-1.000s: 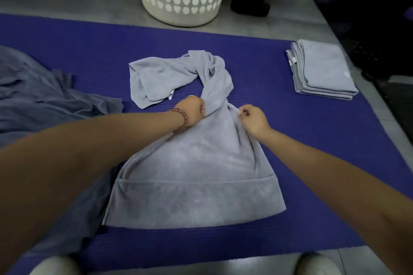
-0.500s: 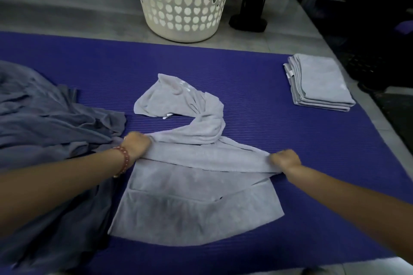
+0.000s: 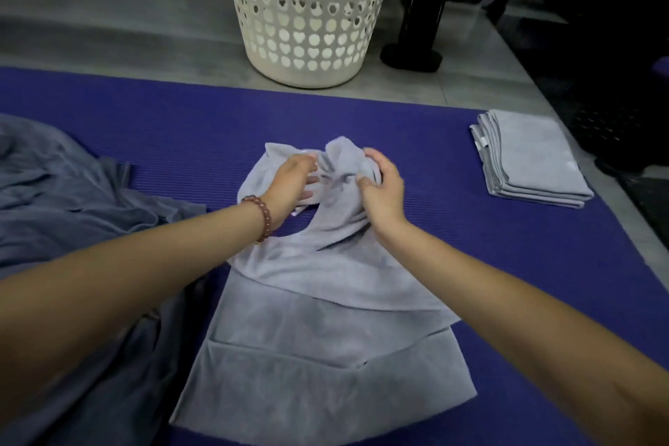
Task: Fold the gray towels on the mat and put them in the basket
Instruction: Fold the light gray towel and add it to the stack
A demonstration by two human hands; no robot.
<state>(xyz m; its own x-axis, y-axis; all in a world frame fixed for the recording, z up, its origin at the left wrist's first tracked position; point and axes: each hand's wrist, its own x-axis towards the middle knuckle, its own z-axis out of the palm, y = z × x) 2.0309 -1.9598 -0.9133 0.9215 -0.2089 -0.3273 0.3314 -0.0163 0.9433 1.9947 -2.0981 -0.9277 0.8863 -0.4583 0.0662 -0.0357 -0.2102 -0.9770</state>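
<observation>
Lying flat at the near edge of the mat [image 3: 543, 264]: the spread half of one gray towel [image 3: 325, 373], pulled wide a moment ago. Both hands have since gone forward from its side edges to the twisted far end.
Left hand [image 3: 289, 181]: thumb and fingers pinching a bunched fold.
Right hand [image 3: 383, 188]: fingers curled round the twist, just beside the left.
Judged: untwisting under way, first fold not yet made.
Left: heap of unfolded gray cloth [image 3: 72, 210].
Right: folded stack [image 3: 532, 159], on the mat.
Beyond the mat: basket [image 3: 307, 11], contents not visible.
</observation>
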